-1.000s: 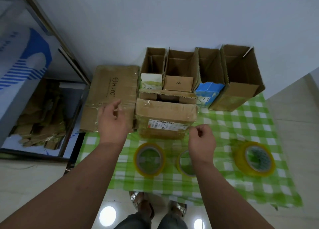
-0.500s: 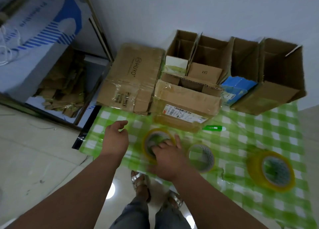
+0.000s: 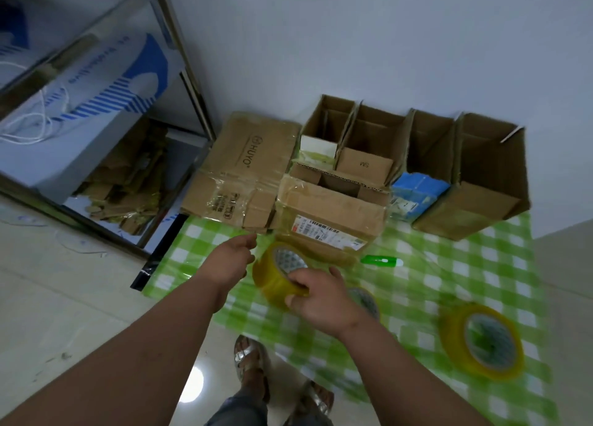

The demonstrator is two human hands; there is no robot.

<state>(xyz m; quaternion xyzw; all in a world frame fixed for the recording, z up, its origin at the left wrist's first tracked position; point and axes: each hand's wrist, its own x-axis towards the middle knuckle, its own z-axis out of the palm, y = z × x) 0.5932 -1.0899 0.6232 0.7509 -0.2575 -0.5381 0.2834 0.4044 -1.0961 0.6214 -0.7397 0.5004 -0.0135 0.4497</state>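
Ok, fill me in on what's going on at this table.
A person stands at a table with a green checked cloth. Their right hand grips a roll of yellow tape, held tilted just in front of a labelled cardboard box. The left hand is open beside the roll and holds nothing. Two more tape rolls and a small green tool lie on the cloth.

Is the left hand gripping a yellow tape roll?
No, the right hand grips the yellow tape roll; the left hand is open beside it.
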